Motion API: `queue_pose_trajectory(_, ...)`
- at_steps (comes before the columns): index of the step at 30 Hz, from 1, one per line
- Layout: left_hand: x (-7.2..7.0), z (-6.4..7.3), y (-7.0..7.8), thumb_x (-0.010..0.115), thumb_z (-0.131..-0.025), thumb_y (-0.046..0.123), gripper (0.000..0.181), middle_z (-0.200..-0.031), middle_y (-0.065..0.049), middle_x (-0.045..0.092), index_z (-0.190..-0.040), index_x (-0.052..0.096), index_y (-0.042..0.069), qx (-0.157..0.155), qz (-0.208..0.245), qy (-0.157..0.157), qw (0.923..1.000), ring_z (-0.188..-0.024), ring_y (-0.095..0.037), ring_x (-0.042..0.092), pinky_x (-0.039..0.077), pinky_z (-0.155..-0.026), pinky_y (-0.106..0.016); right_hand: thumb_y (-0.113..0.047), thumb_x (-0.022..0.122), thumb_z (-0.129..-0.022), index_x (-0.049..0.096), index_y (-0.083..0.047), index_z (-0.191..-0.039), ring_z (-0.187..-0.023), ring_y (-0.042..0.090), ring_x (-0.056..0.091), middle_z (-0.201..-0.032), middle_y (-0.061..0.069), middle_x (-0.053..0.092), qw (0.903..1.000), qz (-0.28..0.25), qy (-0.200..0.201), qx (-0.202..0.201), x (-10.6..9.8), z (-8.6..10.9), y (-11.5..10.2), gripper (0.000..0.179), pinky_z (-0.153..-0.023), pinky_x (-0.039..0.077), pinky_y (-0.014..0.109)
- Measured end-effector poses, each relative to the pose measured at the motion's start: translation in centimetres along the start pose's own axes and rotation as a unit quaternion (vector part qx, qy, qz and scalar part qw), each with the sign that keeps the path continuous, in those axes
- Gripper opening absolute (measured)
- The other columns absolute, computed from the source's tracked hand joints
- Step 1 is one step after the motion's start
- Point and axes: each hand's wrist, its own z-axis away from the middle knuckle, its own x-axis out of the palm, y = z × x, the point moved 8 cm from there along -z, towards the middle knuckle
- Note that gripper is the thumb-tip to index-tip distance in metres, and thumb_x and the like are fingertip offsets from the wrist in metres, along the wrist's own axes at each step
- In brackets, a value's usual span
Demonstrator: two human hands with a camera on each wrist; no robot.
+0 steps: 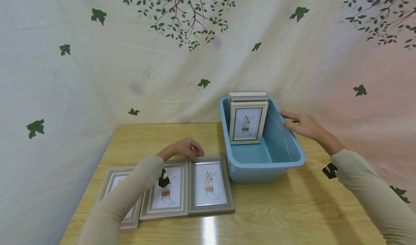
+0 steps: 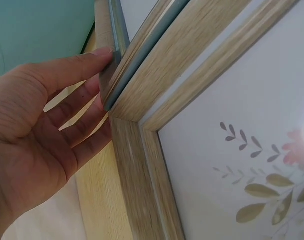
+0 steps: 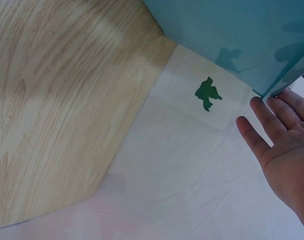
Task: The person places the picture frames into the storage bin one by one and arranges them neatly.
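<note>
At the table's left-middle, my left hand [image 1: 186,148] pinches the top edge of the rightmost lying picture frame [image 1: 210,185], which has a silver inner border and a potted-plant print. In the left wrist view, the thumb [image 2: 86,67] lies on one face and the fingers go behind its corner. This corner overlaps the neighbouring wood-grain frame [image 2: 136,175]. My right hand [image 1: 303,125] holds the right rim of a blue plastic basin [image 1: 266,165], thumb and fingers on either side of it. Several picture frames [image 1: 248,124] stand upright in the basin's left back part.
Two more picture frames lie to the left, a middle one [image 1: 165,198] and a far-left one [image 1: 133,212] partly hidden by my left sleeve [image 1: 120,198]. All rest on a wooden table [image 1: 260,216]. A printed cloth [image 1: 182,75] hangs behind it.
</note>
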Motion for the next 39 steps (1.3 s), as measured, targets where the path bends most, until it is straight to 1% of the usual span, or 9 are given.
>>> queue_pose_trajectory(8,0.3,-0.4,-0.7,0.081,-0.082,0.001,0.029,-0.104,-0.011,0.077,-0.110,0.076,0.000,-0.011,-0.003,0.002,0.9999,-0.094,-0.014,0.069,0.057,-0.085,-0.025,-0.025,0.056,-0.105,0.037,-0.004,-0.156,-0.136,0.055,0.046,-0.156,0.028,0.039,1.0000,-0.001,-0.002,0.005,0.0,0.0,0.1,0.058,-0.104,0.042,0.072)
queue_pose_trajectory(12,0.5,-0.4,-1.1,0.082,-0.081,0.002,0.027,-0.104,-0.010,0.078,-0.108,0.077,0.002,-0.018,0.007,0.006,0.9998,-0.092,-0.014,0.071,0.058,-0.084,-0.026,-0.026,0.056,-0.105,0.037,-0.006,-0.156,-0.136,0.054,0.047,-0.157,0.027,0.039,1.0000,0.000,-0.003,0.008,0.0,0.1,0.1,0.058,-0.103,0.043,0.072)
queue_pose_trajectory(18,0.7,-0.2,-0.9,0.080,-0.082,0.000,0.026,-0.106,-0.013,0.078,-0.108,0.077,0.001,-0.013,0.013,0.009,0.9998,-0.092,-0.016,0.074,0.060,-0.083,-0.027,-0.026,0.057,-0.105,0.037,-0.006,-0.156,-0.135,0.054,0.047,-0.156,0.026,0.040,0.9999,-0.005,-0.006,0.010,0.0,0.2,0.1,0.058,-0.103,0.043,0.072)
queue_pose_trajectory(21,0.6,-0.1,-0.7,0.079,-0.083,-0.001,0.025,-0.107,-0.013,0.078,-0.107,0.077,0.001,-0.010,0.002,0.017,0.9998,-0.093,-0.016,0.074,0.060,-0.083,-0.027,-0.027,0.057,-0.105,0.036,-0.006,-0.157,-0.136,0.054,0.046,-0.157,0.026,0.039,0.9999,-0.006,-0.009,0.012,0.0,0.2,0.1,0.059,-0.104,0.042,0.072)
queue_pose_trajectory(25,0.2,-0.1,-0.4,0.078,-0.085,0.001,0.023,-0.107,-0.013,0.078,-0.108,0.078,0.000,-0.006,-0.026,0.032,0.9991,-0.094,-0.016,0.074,0.059,-0.082,-0.026,-0.027,0.056,-0.105,0.035,-0.005,-0.157,-0.137,0.054,0.045,-0.157,0.027,0.039,0.9999,-0.004,-0.008,0.010,-0.1,0.1,0.1,0.060,-0.105,0.041,0.072)
queue_pose_trajectory(28,-0.2,-0.2,-0.3,0.077,-0.087,0.003,0.022,-0.108,-0.011,0.078,-0.109,0.078,0.003,-0.011,-0.042,0.045,0.9981,-0.096,-0.016,0.073,0.059,-0.084,-0.027,-0.027,0.056,-0.105,0.035,-0.005,-0.157,-0.137,0.054,0.045,-0.157,0.027,0.039,0.9999,-0.002,-0.007,0.009,-0.3,0.1,0.1,0.060,-0.105,0.041,0.072)
queue_pose_trajectory(35,-0.6,-0.2,-0.3,0.075,-0.089,0.005,0.022,-0.112,-0.011,0.078,-0.111,0.078,0.003,-0.021,-0.047,0.056,0.9971,-0.102,-0.021,0.073,0.059,-0.090,-0.035,-0.029,0.056,-0.106,0.034,-0.007,-0.158,-0.137,0.054,0.045,-0.158,0.026,0.039,0.9999,-0.003,-0.009,0.007,-0.2,0.2,0.2,0.060,-0.105,0.041,0.072)
queue_pose_trajectory(37,-0.7,-0.3,-0.3,0.075,-0.089,0.006,0.023,-0.112,-0.011,0.078,-0.112,0.078,0.004,-0.027,-0.049,0.057,0.9968,-0.101,-0.020,0.073,0.059,-0.090,-0.034,-0.029,0.056,-0.106,0.035,-0.007,-0.158,-0.138,0.053,0.045,-0.157,0.026,0.039,0.9999,-0.002,-0.009,0.005,-0.2,0.2,0.2,0.060,-0.105,0.041,0.072)
queue_pose_trajectory(39,-0.9,-0.3,-0.2,0.075,-0.089,0.006,0.023,-0.111,-0.010,0.078,-0.112,0.078,0.004,-0.030,-0.054,0.057,0.9965,-0.098,-0.016,0.072,0.059,-0.084,-0.030,-0.029,0.056,-0.105,0.035,-0.007,-0.157,-0.137,0.053,0.046,-0.157,0.026,0.040,1.0000,-0.004,-0.008,0.004,-0.1,0.2,0.2,0.060,-0.105,0.042,0.072)
